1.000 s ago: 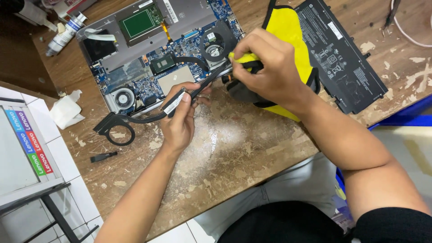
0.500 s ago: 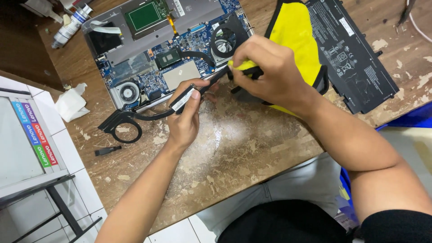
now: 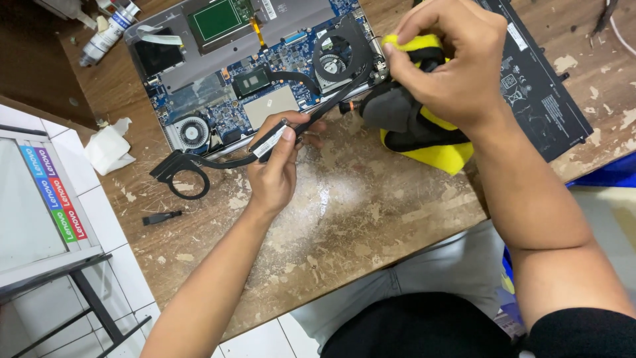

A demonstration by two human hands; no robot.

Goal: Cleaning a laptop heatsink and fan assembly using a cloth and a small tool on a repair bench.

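My left hand [image 3: 278,169] pinches the middle of a long black heat pipe assembly [image 3: 218,159] with ring-shaped ends, held just above the worn wooden table [image 3: 344,219] in front of the opened laptop [image 3: 252,73]. The laptop's blue board, two fans and bare chip are exposed. My right hand [image 3: 450,63] grips a yellow and black tool [image 3: 417,122] whose dark nozzle points at the right end of the heat pipe near the right fan [image 3: 338,50].
A flat black battery pack [image 3: 543,93] lies at the right. A small white tube [image 3: 106,36] sits at the far left, a crumpled tissue [image 3: 109,149] and a small black part [image 3: 161,217] lie left of my hand. A grey panel with coloured stickers [image 3: 46,199] stands beyond the table's left edge.
The view has shifted a little. My right hand has worked over the yellow and black tool, while my left hand keeps its hold on the heat pipe in the same place.
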